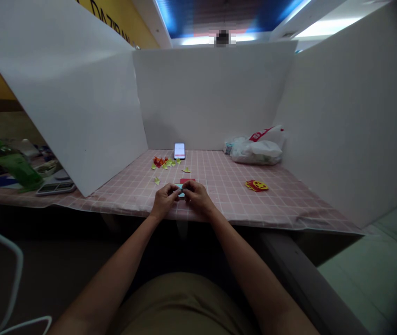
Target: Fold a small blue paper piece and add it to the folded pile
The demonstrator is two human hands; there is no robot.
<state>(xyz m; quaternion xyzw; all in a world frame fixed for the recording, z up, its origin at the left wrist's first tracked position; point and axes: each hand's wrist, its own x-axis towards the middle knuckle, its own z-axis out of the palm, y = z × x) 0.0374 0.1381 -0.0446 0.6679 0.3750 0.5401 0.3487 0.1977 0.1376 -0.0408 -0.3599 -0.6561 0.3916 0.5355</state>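
White panels (pixel 215 97) stand on three sides of a pink checked worktop (pixel 222 204) in the head view. On the near side of the phone (pixel 179 150), the left hand (pixel 165 198) and right hand (pixel 197 196) hold a small blue paper (pixel 181 195) — fingers pinched together on it. It should be light, thin and easily creased — best gripped by its edges.

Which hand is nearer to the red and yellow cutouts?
Right. The right hand is to the left of the red and yellow cutouts; the left hand is farther away, on the right hand's far side from them.
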